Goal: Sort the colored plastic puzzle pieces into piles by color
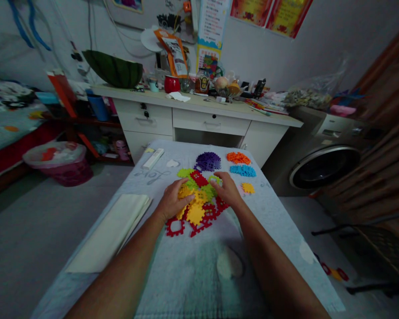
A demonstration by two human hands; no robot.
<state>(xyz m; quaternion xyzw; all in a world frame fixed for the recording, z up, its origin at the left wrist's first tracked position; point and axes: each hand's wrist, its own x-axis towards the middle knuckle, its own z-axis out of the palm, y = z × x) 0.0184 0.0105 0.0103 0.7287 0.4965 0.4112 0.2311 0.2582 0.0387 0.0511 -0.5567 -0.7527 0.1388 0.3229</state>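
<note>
A loose heap of red, yellow and green interlocking plastic tiles lies on a pale cloth-covered table. My left hand rests on the heap's left side, its fingers curled over yellow tiles. My right hand covers the heap's right side, with its fingers bent onto green and red tiles. Sorted piles sit further back: a purple pile, an orange pile, a blue pile and a small yellow piece. Whether either hand truly grips a tile is hidden.
A folded cream cloth lies at the table's left. A white remote-like bar lies at the far left corner. Behind stand a cluttered white desk, a washing machine on the right and a pink bin on the left.
</note>
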